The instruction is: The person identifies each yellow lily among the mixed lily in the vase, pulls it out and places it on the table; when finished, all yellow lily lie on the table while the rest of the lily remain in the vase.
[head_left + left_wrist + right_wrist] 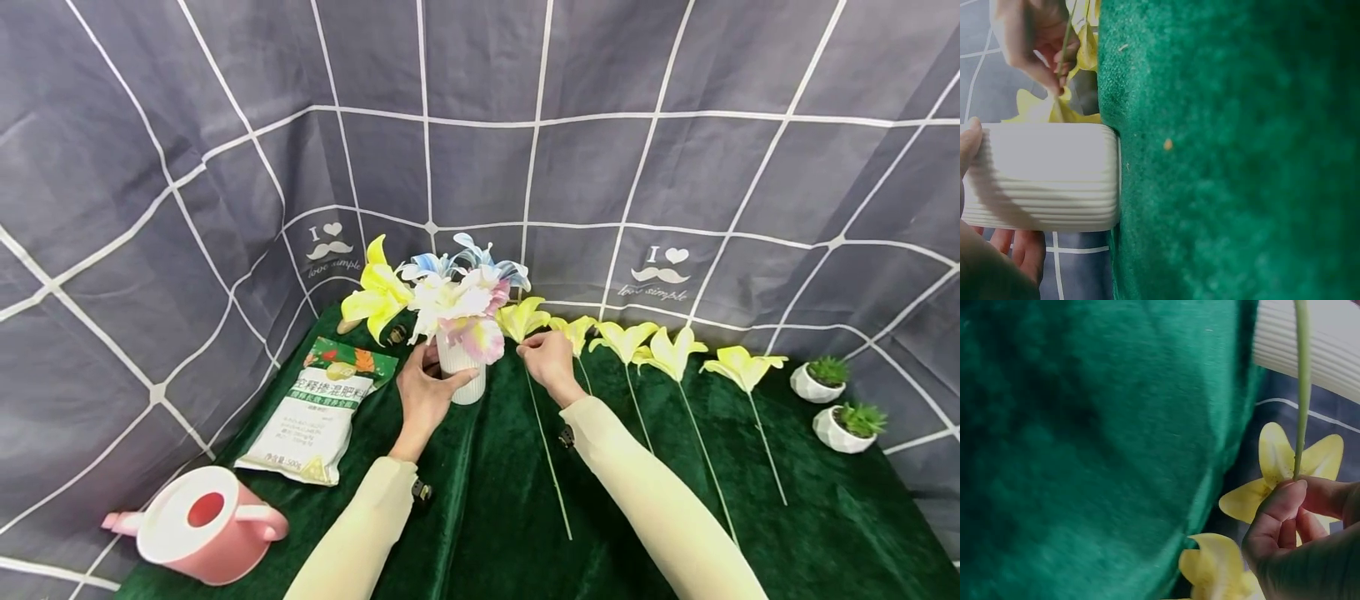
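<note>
A white ribbed vase (462, 379) stands upright on the green cloth, filled with blue, white-pink and yellow artificial flowers (457, 304). My left hand (425, 392) grips it from the left, thumb across its front; the left wrist view shows the vase (1047, 178) between thumb and fingers. To the right, my right hand (551, 362) pinches the green stem of a yellow lily (522, 318) just below its bloom. In the right wrist view, thumb and forefinger meet on that stem (1302, 394). The stem's lower end reaches toward the front of the cloth.
Several more yellow lilies (671, 354) lie in a row to the right. Two small potted succulents (847, 429) sit at the far right. On the left are a fertilizer bag (311, 417) and a pink-and-white watering can (202, 525). A grid-patterned curtain (480, 167) hangs behind.
</note>
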Demonstrator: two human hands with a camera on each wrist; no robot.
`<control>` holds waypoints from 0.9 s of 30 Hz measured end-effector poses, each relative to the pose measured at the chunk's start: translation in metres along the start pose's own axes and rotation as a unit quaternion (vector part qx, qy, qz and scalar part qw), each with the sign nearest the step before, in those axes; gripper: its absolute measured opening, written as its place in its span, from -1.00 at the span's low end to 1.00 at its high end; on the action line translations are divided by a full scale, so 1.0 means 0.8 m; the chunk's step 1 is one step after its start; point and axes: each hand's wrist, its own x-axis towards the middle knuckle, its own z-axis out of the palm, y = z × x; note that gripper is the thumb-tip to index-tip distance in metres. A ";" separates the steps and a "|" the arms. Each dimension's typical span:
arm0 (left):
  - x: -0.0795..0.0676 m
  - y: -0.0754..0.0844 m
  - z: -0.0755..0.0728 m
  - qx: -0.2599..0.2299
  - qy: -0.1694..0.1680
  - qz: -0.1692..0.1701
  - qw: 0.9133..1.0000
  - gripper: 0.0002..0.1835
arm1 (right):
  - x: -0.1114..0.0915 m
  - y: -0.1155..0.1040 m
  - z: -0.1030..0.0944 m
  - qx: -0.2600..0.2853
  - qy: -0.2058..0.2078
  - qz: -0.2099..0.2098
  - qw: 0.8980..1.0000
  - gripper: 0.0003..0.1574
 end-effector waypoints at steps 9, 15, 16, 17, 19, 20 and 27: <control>-0.002 0.000 0.000 -0.007 -0.005 -0.008 1.000 -0.30 | -0.002 0.019 0.014 0.001 0.004 0.006 1.000 -0.88; -0.002 0.000 0.000 -0.003 0.000 -0.004 1.000 -0.28 | -0.003 0.022 0.013 -0.003 0.005 -0.003 1.000 -0.88; -0.002 0.000 0.001 -0.003 -0.001 -0.003 1.000 -0.28 | -0.004 0.022 0.012 -0.005 0.005 -0.004 1.000 -0.88; -0.002 0.000 0.001 -0.004 -0.001 -0.003 1.000 -0.28 | -0.006 0.022 0.011 -0.005 0.004 -0.003 1.000 -0.88; -0.003 0.000 0.001 -0.006 -0.001 -0.003 1.000 -0.27 | -0.009 0.020 0.009 -0.006 0.002 -0.002 1.000 -0.87; -0.004 -0.001 0.001 -0.007 -0.002 -0.004 1.000 -0.27 | -0.011 0.020 0.007 -0.005 0.000 0.001 1.000 -0.87; 0.000 0.000 0.001 -0.007 -0.003 -0.001 1.000 -0.30 | -0.026 -0.004 -0.028 0.024 0.010 0.016 1.000 -0.79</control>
